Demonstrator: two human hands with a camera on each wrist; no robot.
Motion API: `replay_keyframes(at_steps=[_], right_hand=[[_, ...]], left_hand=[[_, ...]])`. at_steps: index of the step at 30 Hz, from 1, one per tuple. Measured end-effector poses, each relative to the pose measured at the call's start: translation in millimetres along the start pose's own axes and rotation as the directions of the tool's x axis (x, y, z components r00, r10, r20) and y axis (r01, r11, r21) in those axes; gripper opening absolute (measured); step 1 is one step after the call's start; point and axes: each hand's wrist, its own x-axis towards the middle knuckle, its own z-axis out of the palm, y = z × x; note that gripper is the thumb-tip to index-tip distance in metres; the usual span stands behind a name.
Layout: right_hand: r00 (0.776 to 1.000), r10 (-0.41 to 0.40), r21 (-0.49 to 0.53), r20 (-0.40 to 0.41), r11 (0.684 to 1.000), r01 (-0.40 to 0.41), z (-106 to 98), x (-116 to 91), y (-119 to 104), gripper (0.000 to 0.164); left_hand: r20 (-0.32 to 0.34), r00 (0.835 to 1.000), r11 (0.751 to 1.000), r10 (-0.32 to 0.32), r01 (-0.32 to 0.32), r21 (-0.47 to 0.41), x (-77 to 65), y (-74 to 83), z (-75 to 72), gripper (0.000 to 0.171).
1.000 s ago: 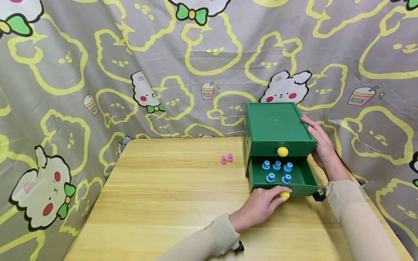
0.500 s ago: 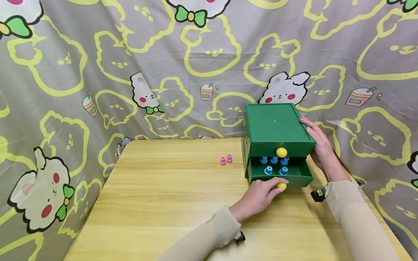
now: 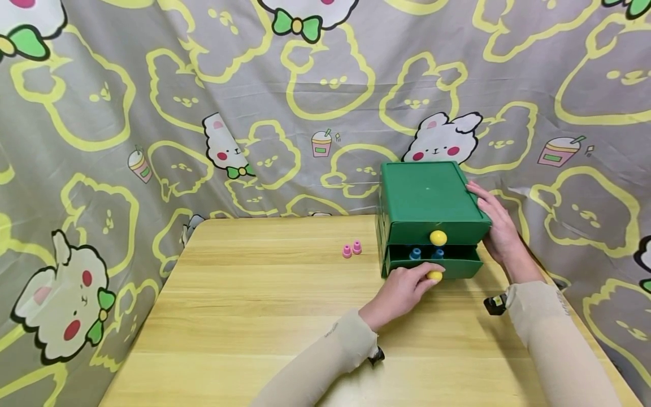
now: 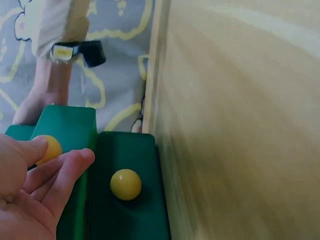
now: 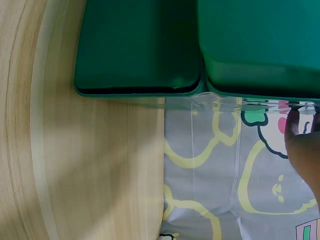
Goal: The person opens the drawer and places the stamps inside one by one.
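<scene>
The small green two-drawer box stands at the right of the table in the head view. Its lower drawer sticks out partway. My left hand has its fingers at that drawer's round yellow knob, pinching it. Inside the drawer show two small blue hat-shaped pieces; the top drawer hides the back part. The upper drawer is in, with its own yellow knob untouched. My right hand rests with extended fingers along the box's right side.
Two small pink hat-shaped pieces stand on the wooden table, left of the box. A grey curtain printed with cartoon animals hangs behind and at both sides.
My left hand has moved away from me with the lower drawer, which slides further into the box. The back blue pieces have gone out of sight. My right hand stays at the box's side.
</scene>
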Motion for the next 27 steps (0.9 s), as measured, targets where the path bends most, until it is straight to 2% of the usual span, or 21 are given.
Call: replay_keyframes(at_steps=[15, 27], right_hand=[[1.0, -0.007, 0.015, -0.007, 1.0, 0.007, 1, 1, 1, 0.047], [1.0, -0.012, 0.016, -0.012, 1.0, 0.012, 0, 1, 2, 0.047]], left_hand=[[-0.014, 0.999, 0.998, -0.053, 0.053, 0.019, 19.8, -12.6, -4.2, 0.032], [-0.008, 0.999, 0.999, -0.046, 0.047, 0.018, 26.5, -18.3, -5.8, 0.032]])
